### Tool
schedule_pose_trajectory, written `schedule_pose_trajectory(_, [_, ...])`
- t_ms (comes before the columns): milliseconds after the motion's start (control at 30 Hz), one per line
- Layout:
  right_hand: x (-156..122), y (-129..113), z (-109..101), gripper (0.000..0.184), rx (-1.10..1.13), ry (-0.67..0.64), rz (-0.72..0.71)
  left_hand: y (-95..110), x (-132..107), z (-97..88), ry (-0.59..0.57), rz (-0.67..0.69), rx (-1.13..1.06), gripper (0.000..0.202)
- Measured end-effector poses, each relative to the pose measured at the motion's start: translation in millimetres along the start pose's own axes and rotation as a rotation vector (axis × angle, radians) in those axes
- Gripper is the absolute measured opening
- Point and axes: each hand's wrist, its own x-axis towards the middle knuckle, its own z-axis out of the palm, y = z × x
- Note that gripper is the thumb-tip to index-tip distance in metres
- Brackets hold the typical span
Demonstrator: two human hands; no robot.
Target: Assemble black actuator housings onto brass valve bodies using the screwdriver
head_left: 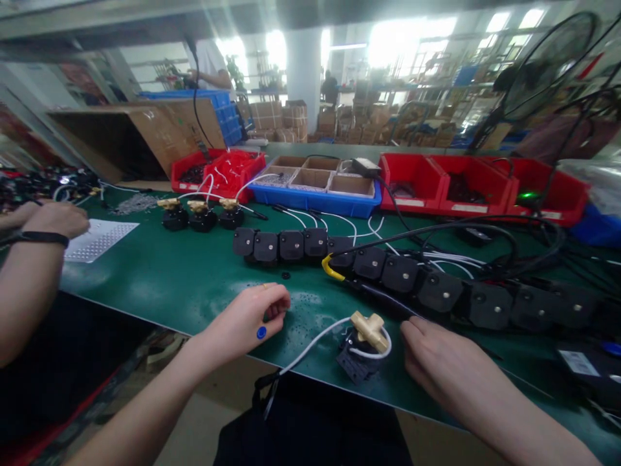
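Note:
My left hand (255,317) hovers low over the green bench, its fingers curled toward the thumb; anything between the fingertips is too small to make out. A blue round piece (262,332) shows on that hand. Small black bits (305,301) lie scattered just beyond. Between my hands, near the front edge, stands a brass valve fitting on a black housing (369,330), its white cable looped round and hanging off the edge. My right hand (431,353) is closed to the right of it, fingertips hidden, by a dark rod-shaped tool (378,294) with a yellow hook-shaped end (332,268).
A row of black housings (400,273) crosses the bench behind my hands, with white cables. Several brass-topped units (198,217) stand at left. Behind are red bins (412,184) and a blue divided tray (310,202). Another person's hand (55,220) is at far left.

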Motion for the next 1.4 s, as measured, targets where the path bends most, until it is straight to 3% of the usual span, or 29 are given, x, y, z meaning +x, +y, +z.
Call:
schedule_pose_trajectory(100, [-1.9,5.0,-8.9,0.011,0.058,-0.127,0.112,13.1,-1.5,3.6,0.134,0.085,-0.125,0.014])
schedule_pose_trajectory(167, [-4.4,8.7,-13.9,0.013,0.098,-0.141,0.127,22.8,-3.3,8.4,0.167,0.116,-0.213,0.016])
schedule_pose_trajectory(333, [-5.6,14.1,-9.7,0.032,0.147,-0.099,0.019,36.9,-1.5,27.3,0.059,0.144,-0.300,0.013])
schedule_pose_trajectory(500, [1.0,5.3,4.8,0.033,0.102,0.122,-0.046,31.6,7.3,44.8,-0.001,0.176,-0.224,0.016])
schedule_pose_trajectory(633, [2.3,-4.0,3.5,0.027,0.073,0.326,-0.068,35.6,3.6,42.9,0.027,0.150,-0.223,0.010])
schedule_pose_trajectory(700, [1.9,-7.5,0.4,0.027,0.086,0.367,-0.076,43.7,-3.8,42.5,0.027,0.118,-0.205,0.004])
schedule_pose_trajectory(767, [1.3,-10.5,-1.5,0.027,0.113,0.380,-0.074,52.2,-12.5,48.8,-0.030,0.095,-0.161,0.015])
schedule_pose_trajectory(867, [-0.4,-14.1,-0.9,0.026,0.151,0.370,-0.028,56.8,-21.9,69.6,-0.090,0.088,-0.072,0.029])
schedule_pose_trajectory(967, [-3.4,-15.8,1.2,0.024,0.178,0.375,0.030,50.2,-23.0,85.9,-0.048,0.119,-0.049,0.020])
schedule_pose_trajectory(1100, [-6.8,-16.9,1.8,0.022,0.222,0.396,0.061,43.4,-24.7,76.7,0.040,0.216,-0.148,0.008])
schedule_pose_trajectory(1267, [-10.0,-18.3,6.6,0.016,0.358,0.410,0.109,57.7,-52.5,54.4,0.369,0.338,-0.214,0.009])
schedule_pose_trajectory(1400, [-11.7,-17.2,12.2,0.014,0.474,0.414,0.168,63.0,-74.2,57.2,0.303,0.404,-0.213,0.008])
